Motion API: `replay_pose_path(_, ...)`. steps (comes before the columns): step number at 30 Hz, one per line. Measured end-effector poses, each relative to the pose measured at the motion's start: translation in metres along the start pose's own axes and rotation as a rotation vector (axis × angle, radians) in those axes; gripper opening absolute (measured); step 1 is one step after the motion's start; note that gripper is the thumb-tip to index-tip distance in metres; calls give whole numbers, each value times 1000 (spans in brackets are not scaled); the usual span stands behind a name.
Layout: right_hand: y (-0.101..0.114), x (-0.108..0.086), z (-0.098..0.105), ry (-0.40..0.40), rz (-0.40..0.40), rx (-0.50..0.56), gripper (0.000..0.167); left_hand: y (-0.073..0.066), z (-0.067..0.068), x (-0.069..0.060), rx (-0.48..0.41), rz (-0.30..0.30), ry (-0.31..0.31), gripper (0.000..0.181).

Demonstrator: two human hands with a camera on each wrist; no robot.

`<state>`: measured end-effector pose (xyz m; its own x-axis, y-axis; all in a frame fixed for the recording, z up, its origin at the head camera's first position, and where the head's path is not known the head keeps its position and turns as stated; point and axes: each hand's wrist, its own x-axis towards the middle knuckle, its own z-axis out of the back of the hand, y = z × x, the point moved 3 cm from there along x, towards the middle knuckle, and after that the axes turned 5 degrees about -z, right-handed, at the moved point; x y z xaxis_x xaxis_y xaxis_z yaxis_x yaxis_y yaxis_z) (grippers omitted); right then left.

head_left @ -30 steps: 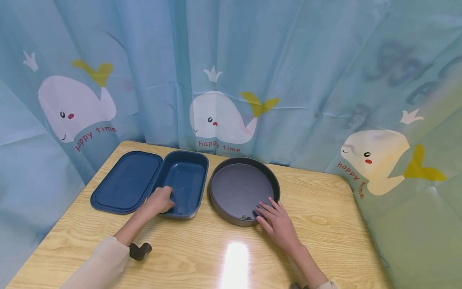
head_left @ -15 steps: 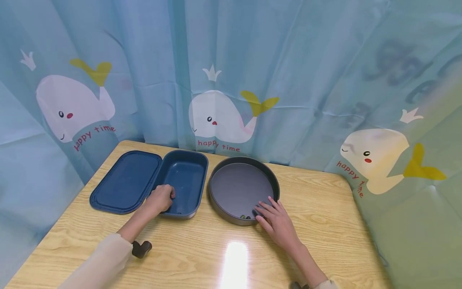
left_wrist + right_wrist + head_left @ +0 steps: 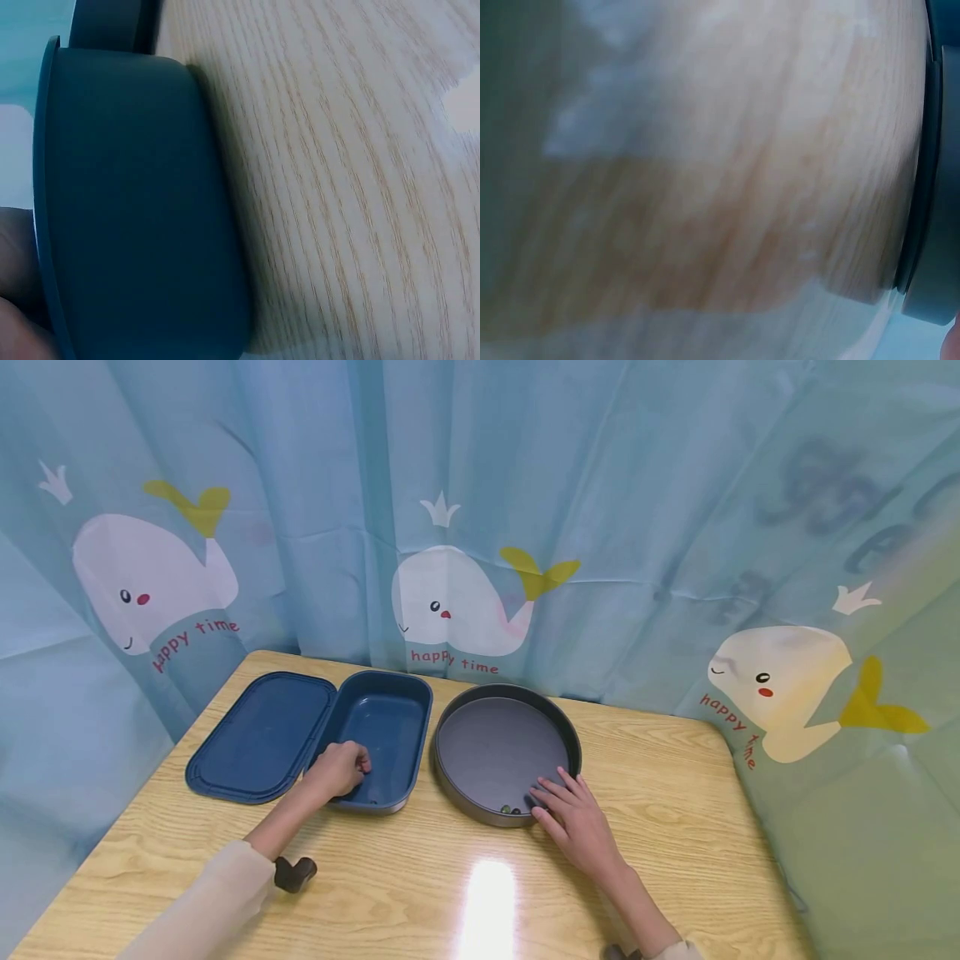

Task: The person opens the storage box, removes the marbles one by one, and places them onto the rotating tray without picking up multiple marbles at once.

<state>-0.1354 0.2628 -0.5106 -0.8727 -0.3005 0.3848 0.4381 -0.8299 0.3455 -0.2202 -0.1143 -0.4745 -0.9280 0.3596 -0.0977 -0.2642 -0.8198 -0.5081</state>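
Observation:
In the head view, my left hand (image 3: pixel 339 770) reaches over the near left side of a deep blue rectangular container (image 3: pixel 396 735). Its fingers curl inside the container, and whatever may lie between the fingertips is hidden. A small dark speck (image 3: pixel 373 802) shows at the container's near end. Fairly straight and spread, the fingers of my right hand (image 3: pixel 576 822) rest at the near right rim of a round dark grey pan (image 3: pixel 502 743). Two small round pieces, a green one (image 3: pixel 506 809) and a dark one (image 3: pixel 516 812), lie inside the pan by its near wall.
A flat blue lid (image 3: pixel 262 735) lies left of the container, against it. All this stands on a wooden table (image 3: pixel 660 793). Behind the table hangs a blue curtain (image 3: pixel 630 485) with whale prints. Each forearm carries a black wrist device (image 3: pixel 295 875).
My left hand has risen slightly inside the container, and its fingertips have shifted a little to the right. The right hand stays at the pan's rim.

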Motion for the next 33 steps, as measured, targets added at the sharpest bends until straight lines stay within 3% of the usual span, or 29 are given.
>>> replay_pose_path(16,-1,-1,1,-4,4,4,31,-20,9,11,-67,-41,-41,9)
replay_pose_path(26,-1,-1,0,5,3,4,31,-53,15,23,-208,-206,-119,10)
replay_pose_path(33,-1,0,0,14,1,-4,31,-76,9,36,-314,-214,-124,12)
